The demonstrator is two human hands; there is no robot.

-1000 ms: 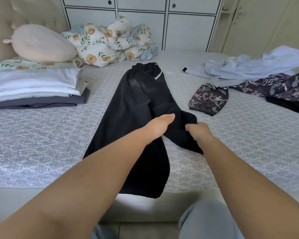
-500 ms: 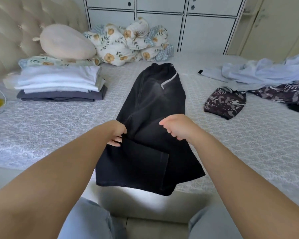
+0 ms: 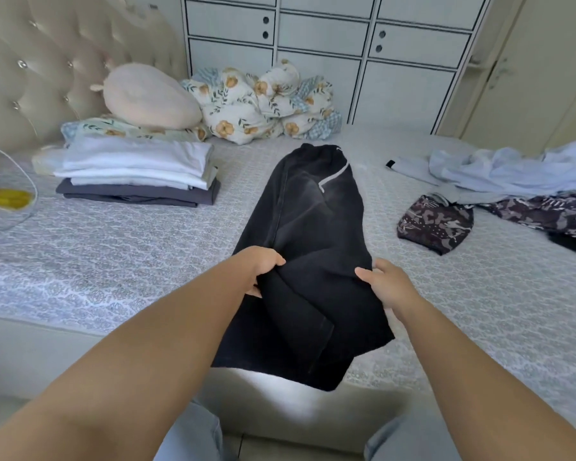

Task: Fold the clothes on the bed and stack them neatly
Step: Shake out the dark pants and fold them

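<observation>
Black trousers (image 3: 316,247) lie lengthwise down the middle of the bed (image 3: 113,261), waistband toward the far edge, leg hems hanging over the near edge. Left hand (image 3: 263,267) grips the left side of the trousers at about mid-length, fingers curled into the cloth. Right hand (image 3: 384,284) is at the right side at the same level, thumb on top; fingers appear to pinch the edge, though the underside is hidden.

Step in hand, by judgement: fold the legs up toward the waistband. To do it well: lift both sides evenly, keep the two legs aligned one over the other, smooth the crease in the near half first, bring the hems square to the waistband.

Count: one folded stack (image 3: 137,174) near the left edge, roughly five or six layers, white over dark grey; exact number unclear. Unfolded near the right edge: one pale blue garment (image 3: 512,168), one or two dark patterned pieces (image 3: 436,224), one black item partly cut off. One pillow, one bundled floral quilt at the far edge.
</observation>
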